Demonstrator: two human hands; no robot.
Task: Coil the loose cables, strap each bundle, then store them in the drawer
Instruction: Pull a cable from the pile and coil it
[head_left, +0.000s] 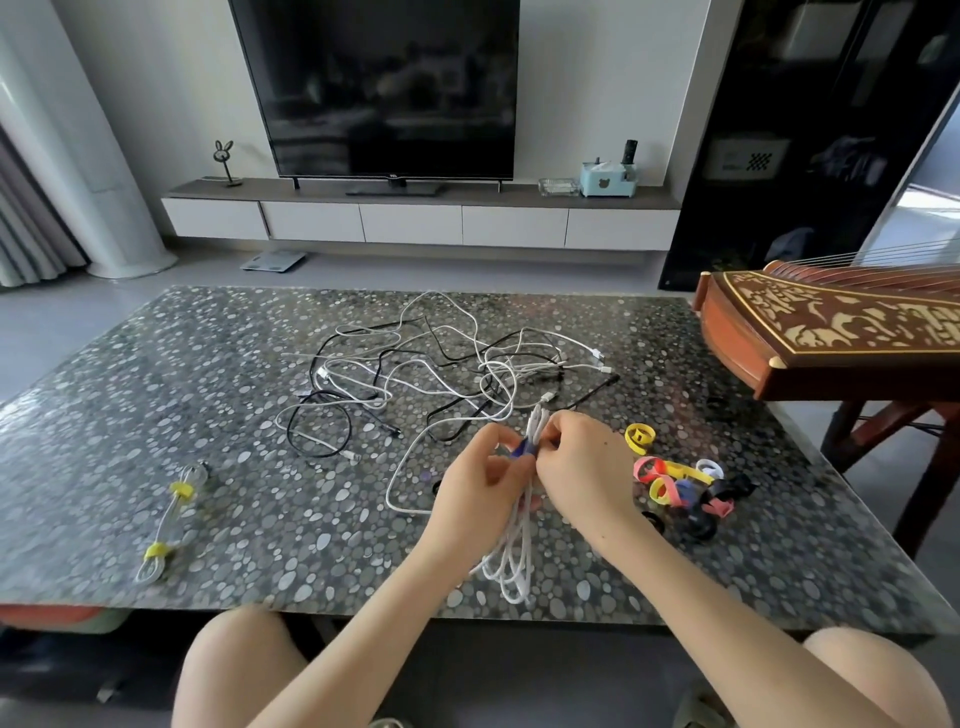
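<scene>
While left hand, right hand grip white coil, drawers closed

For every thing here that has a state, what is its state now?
White coil: folded, gripped by left hand.
Blue strap: against the coil, pinched by right hand.
Strapped bundle: finished, two yellow straps, lying on table.
Loose cables: tangled, uncoiled.
Spare straps: piled, unused.
Television: off.
Cabinet drawers: closed.

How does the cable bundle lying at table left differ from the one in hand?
The left bundle lies flat on the table, untouched; the held bundle hangs from the left hand and right hand. The left bundle carries two yellow straps; the held bundle shows one blue strap. Both are white cable.
</scene>
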